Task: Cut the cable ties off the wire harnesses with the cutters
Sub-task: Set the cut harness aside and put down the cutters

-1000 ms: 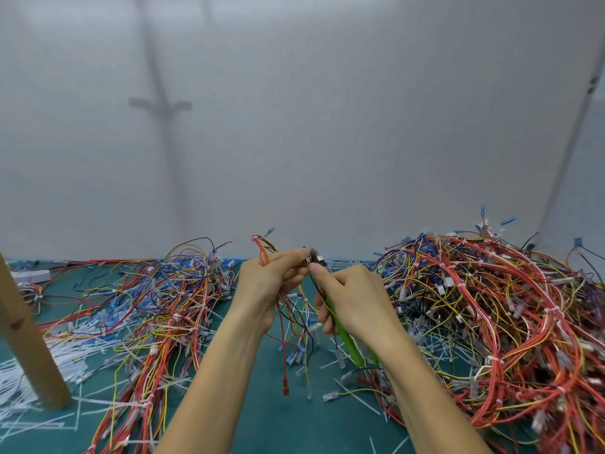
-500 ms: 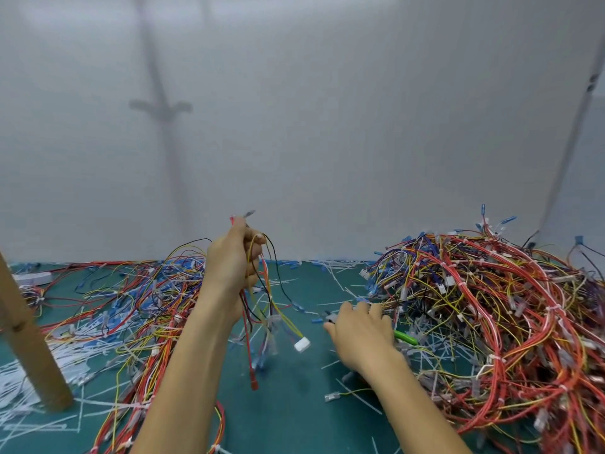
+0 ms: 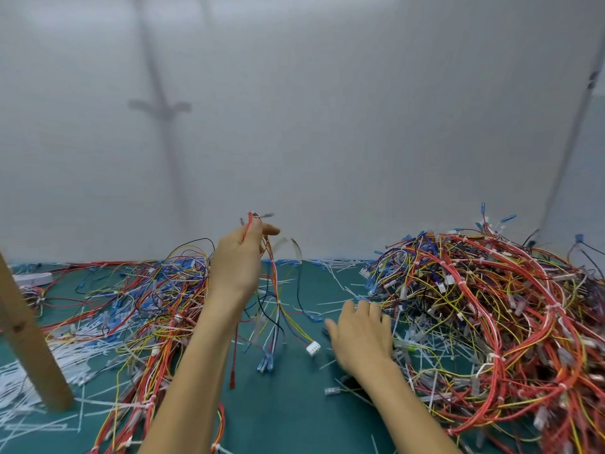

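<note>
Right hand lies flat on the green mat, fingers loosely spread and gripping nothing; left hand pinches a wire harness aloft.
The cutters show only as a sliver of green handle just beside the right hand, among cut ties, where I'd fear they get buried. Beyond, the harness dangles between the heaps; its loose ends could snag the left heap or drag wires from the right heap.

Green table bears harness piles (cut ties scattered).
</note>
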